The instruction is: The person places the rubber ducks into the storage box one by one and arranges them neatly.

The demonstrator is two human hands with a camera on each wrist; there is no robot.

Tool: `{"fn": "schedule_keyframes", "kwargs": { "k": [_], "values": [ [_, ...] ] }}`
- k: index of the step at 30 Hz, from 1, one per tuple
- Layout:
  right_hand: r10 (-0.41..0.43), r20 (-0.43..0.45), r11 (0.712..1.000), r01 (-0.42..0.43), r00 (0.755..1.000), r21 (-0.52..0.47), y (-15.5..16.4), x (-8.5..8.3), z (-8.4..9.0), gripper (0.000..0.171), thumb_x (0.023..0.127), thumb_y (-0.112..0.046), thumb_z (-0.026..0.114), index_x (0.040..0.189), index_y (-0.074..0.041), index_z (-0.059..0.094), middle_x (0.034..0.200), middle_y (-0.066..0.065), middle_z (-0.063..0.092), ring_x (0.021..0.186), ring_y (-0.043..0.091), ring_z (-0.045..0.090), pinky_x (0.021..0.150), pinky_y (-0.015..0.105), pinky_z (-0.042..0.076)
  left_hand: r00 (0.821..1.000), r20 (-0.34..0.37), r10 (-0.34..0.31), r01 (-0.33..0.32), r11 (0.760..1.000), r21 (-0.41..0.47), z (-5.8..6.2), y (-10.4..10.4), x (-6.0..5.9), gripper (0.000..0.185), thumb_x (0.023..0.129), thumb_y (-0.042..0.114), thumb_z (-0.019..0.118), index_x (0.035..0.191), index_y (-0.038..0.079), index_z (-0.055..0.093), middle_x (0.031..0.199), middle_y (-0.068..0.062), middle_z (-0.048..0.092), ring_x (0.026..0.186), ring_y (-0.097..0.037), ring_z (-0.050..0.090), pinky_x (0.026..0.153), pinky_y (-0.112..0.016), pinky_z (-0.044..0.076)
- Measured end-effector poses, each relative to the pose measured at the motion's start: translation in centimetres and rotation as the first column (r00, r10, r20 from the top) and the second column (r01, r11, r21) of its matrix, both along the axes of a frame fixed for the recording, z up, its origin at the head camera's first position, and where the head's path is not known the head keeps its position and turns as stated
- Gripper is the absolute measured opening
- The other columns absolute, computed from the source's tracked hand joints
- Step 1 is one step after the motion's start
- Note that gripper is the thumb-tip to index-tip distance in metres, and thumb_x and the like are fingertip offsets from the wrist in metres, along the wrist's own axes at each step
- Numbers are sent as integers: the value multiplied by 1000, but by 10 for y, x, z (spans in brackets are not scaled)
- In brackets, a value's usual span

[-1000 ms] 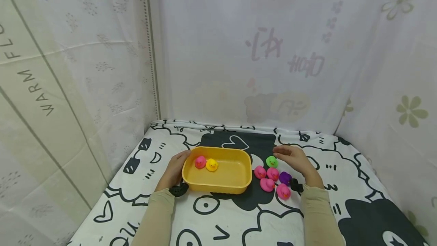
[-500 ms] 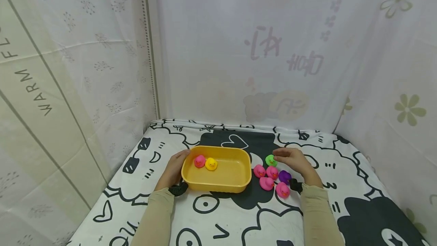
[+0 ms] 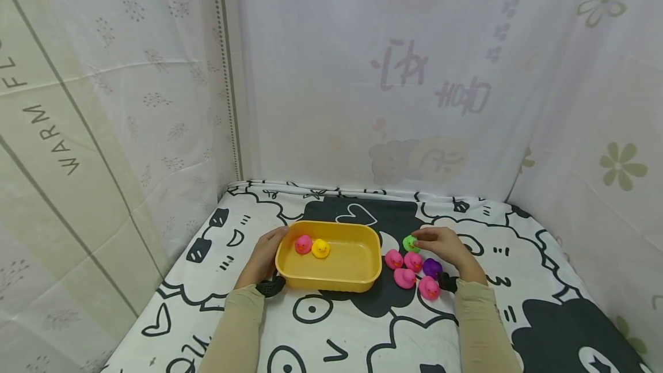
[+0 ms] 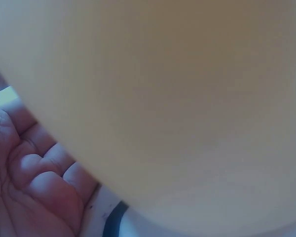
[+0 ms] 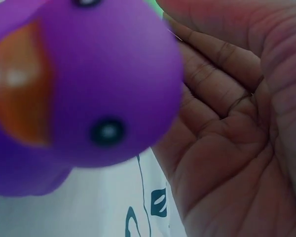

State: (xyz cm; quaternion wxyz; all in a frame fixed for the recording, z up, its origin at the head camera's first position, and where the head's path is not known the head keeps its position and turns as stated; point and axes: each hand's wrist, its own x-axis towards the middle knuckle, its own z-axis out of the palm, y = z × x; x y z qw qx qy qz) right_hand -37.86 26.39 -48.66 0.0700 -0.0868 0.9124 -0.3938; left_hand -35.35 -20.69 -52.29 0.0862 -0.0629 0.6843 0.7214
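A purple rubber duck (image 3: 431,268) and four pink rubber ducks (image 3: 404,278) crowd the black-and-white cloth (image 3: 342,332) beside your right hand (image 3: 448,245), whose bent fingers touch a green rubber duck (image 3: 408,244), pinch unclear. Your left hand (image 3: 266,257) grips a yellow rectangular plastic tray (image 3: 344,263) holding a pink duck (image 3: 303,244) and a yellow duck (image 3: 320,248).

Beige sleeves (image 3: 235,327), black wrist cameras (image 3: 271,287)

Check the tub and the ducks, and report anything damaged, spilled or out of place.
Nothing looks damaged or spilled, and the yellow tub sits upright. One mild oddity: the purple duck shows no beak in the head view, unlike the pink ducks beside it, so it seems turned another way.
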Motion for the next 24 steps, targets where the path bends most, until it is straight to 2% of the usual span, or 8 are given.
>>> {"fn": "schedule_keyframes", "kwargs": {
  "k": [10, 20, 24],
  "values": [
    [-15, -32, 1000, 15, 999, 23, 2, -6, -12, 42, 84, -41, 72, 122, -24, 66, 127, 7, 65, 126, 32, 55, 102, 54, 48, 1000, 7, 20, -20, 1000, -5, 3, 2, -1, 53, 94, 53, 52, 135, 20, 54, 139, -1, 55, 126, -20, 52, 102, -32, 51],
    [-13, -96, 999, 18, 995, 48, -1, -8, -15, 40, 83, -40, 74, 117, -21, 68, 119, 6, 68, 118, 29, 59, 96, 51, 52, 1000, 3, 19, -18, 999, -36, 2, 2, -1, 57, 95, 54, 50, 139, 18, 50, 144, -3, 51, 130, -22, 50, 105, -35, 49],
    [6, -131, 998, 2, 991, 62, -1, -7, -15, 39, 84, -39, 73, 117, -19, 68, 118, 7, 69, 116, 31, 61, 95, 50, 53, 1000, 7, 22, -22, 999, -35, 3, 2, -1, 53, 96, 52, 49, 138, 19, 51, 143, -1, 52, 130, -22, 51, 105, -35, 49]
  ]
}}
